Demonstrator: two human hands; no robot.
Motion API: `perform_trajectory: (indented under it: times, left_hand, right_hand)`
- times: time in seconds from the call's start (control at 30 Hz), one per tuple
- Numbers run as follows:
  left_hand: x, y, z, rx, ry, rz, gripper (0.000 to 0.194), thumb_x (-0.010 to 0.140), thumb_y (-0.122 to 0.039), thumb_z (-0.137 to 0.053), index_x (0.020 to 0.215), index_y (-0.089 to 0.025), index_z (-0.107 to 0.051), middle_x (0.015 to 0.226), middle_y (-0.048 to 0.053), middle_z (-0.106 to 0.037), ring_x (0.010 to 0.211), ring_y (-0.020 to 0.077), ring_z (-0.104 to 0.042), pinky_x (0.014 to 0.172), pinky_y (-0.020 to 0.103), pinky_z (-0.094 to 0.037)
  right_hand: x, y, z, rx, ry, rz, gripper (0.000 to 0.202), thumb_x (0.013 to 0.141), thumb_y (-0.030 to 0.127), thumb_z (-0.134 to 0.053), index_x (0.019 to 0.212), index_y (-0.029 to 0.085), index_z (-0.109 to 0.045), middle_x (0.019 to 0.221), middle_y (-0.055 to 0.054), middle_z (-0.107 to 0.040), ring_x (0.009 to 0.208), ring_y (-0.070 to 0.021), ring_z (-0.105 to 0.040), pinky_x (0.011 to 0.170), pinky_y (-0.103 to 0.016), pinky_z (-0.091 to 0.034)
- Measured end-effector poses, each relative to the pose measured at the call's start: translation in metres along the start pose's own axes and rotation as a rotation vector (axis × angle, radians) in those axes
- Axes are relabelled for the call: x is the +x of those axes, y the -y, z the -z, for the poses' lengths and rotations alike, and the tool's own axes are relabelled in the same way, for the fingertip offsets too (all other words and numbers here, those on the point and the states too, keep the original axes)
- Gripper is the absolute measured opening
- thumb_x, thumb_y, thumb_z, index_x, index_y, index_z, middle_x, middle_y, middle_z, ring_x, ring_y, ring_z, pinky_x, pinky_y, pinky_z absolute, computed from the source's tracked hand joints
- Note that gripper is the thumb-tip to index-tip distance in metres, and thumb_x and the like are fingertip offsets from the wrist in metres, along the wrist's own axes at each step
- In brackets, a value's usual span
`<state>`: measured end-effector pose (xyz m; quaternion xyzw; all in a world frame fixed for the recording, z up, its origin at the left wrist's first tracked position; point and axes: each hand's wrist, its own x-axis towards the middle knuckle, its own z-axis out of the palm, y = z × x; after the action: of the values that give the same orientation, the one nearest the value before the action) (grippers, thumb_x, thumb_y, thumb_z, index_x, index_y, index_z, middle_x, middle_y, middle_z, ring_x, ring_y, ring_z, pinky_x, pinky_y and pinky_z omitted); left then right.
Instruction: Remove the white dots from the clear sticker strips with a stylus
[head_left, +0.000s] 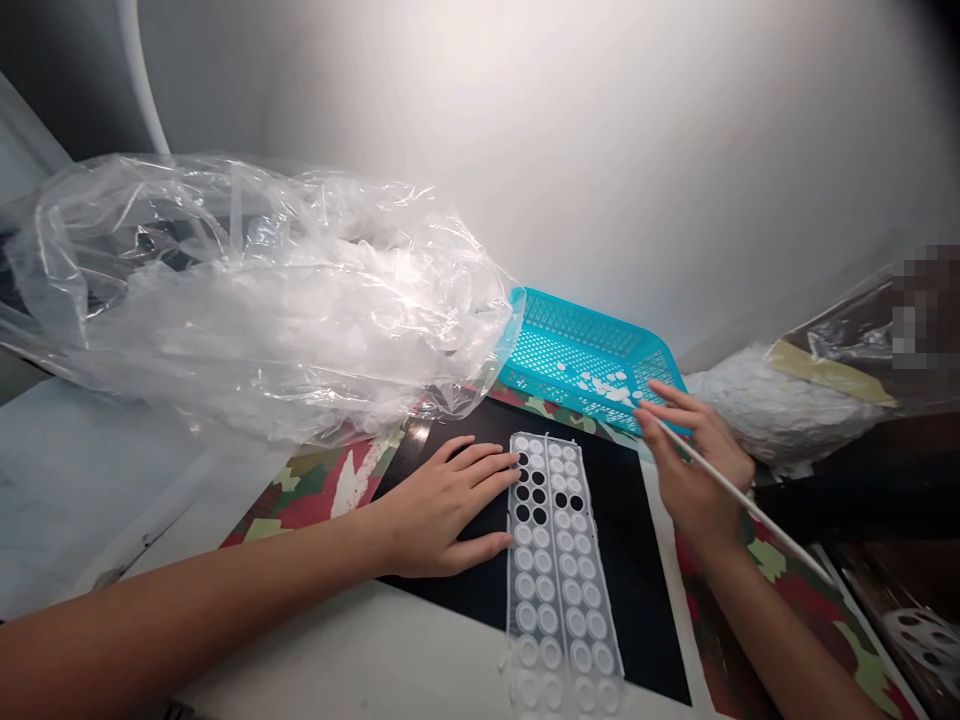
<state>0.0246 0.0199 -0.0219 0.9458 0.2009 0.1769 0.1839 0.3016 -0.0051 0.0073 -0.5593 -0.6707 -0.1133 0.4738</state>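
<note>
A clear plastic sheet (566, 590) with rows of round white pieces lies on a black mat (637, 560); several round spots near its upper end show black. My left hand (450, 505) rests flat with fingers spread, its fingertips at the sheet's left edge. My right hand (697, 470) is closed on a thin white stick (750, 505), held between thumb and fingers. It is at the front right corner of a blue basket (600, 325), which holds loose small white pieces (607, 386).
A large clear plastic bag (300, 310) with white contents fills the back left. Another bag of white pieces (787, 405) stands at the right, beyond my right hand. A camouflage-patterned cover (300, 480) lies under the mat. The pale wall (562, 150) rises behind.
</note>
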Motion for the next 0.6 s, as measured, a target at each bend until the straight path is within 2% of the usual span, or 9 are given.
perform_trajectory:
  times: [0.1,0.2,0.27,0.37,0.6]
  left_hand:
    - [0.000,0.002,-0.001,-0.002,-0.001,0.016,0.060,0.090,-0.050,-0.045,0.141,-0.020,-0.035,0.145,0.008,-0.040,0.135,0.0266,-0.034,0.113,0.047,-0.018]
    - [0.000,0.002,-0.001,-0.005,0.006,0.026,0.062,0.089,-0.052,-0.046,0.141,-0.020,-0.035,0.146,0.008,-0.040,0.135,0.0271,-0.034,0.113,0.048,-0.017]
    - [0.000,0.002,-0.001,-0.005,0.017,0.030,0.062,0.089,-0.053,-0.045,0.141,-0.020,-0.035,0.146,0.009,-0.039,0.135,0.0270,-0.034,0.113,0.048,-0.016]
    - [0.000,0.001,-0.001,-0.008,0.013,0.030,0.062,0.089,-0.052,-0.045,0.141,-0.019,-0.035,0.146,0.009,-0.039,0.135,0.0270,-0.034,0.113,0.048,-0.016]
    - [0.000,0.002,-0.002,-0.014,0.003,0.026,0.063,0.089,-0.052,-0.045,0.143,-0.021,-0.033,0.145,0.009,-0.040,0.134,0.0272,-0.035,0.113,0.048,-0.016]
  right_hand:
    - [-0.008,0.016,-0.016,0.203,0.222,0.006,0.007,0.085,0.023,-0.063,0.090,0.023,-0.068,0.102,-0.006,-0.070,0.097,-0.0232,-0.067,0.087,-0.042,-0.053]
    - [-0.013,0.023,-0.034,0.348,0.488,0.005,0.009,0.087,0.026,-0.060,0.090,0.022,-0.068,0.104,-0.007,-0.070,0.098,-0.0228,-0.067,0.085,-0.039,-0.055]
    - [-0.015,0.021,-0.041,0.400,0.587,-0.010,0.011,0.088,0.027,-0.059,0.092,0.021,-0.068,0.107,-0.008,-0.070,0.100,-0.0225,-0.067,0.086,-0.038,-0.055]
    - [-0.016,0.018,-0.045,0.427,0.636,-0.034,0.012,0.088,0.028,-0.059,0.093,0.021,-0.067,0.108,-0.009,-0.070,0.101,-0.0226,-0.066,0.089,-0.037,-0.054]
    - [-0.020,0.017,-0.043,0.428,0.628,-0.042,0.013,0.089,0.028,-0.057,0.094,0.021,-0.067,0.108,-0.009,-0.071,0.106,-0.0236,-0.065,0.094,-0.040,-0.053]
